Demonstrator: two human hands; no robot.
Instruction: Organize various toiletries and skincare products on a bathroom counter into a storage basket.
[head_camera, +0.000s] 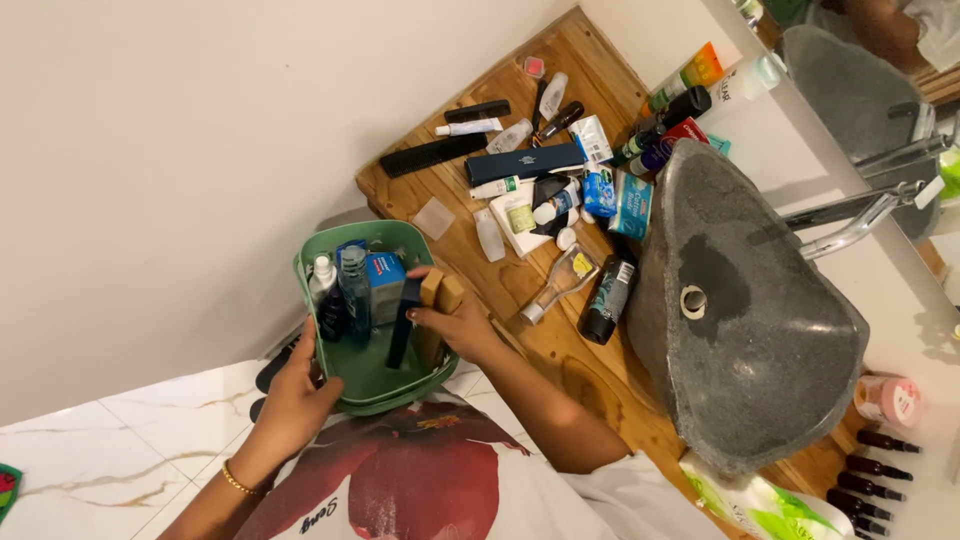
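1. the left hand (295, 395) grips the near rim of the green basket (345, 248), fingers curled round its edge; the basket sits at the counter's corner, partly hanging over the tiled floor (130, 435)
2. the right hand (455, 322) is inside the basket, fingers pinched on a tan block (440, 292) standing upright beside a dark flat piece (404, 320); a blue box (385, 285) and small bottles (335, 290) already crowd the far-left side
3. to seat the block well, it seems best kept upright and slid against the dark piece, the left hand holding the basket steady so it does not tip off the edge
4. edges: the wooden counter (560, 60) ends just under the basket; the stone basin (760, 330) rises close on the right, with a clear bottle (562, 282) and a black can (608, 300) lying between it and the hand
5. open room: the free wood is a narrow strip near the forearm; further up, combs, tubes and packets lie thick, so the elbow likely has more freedom moving back than sideways
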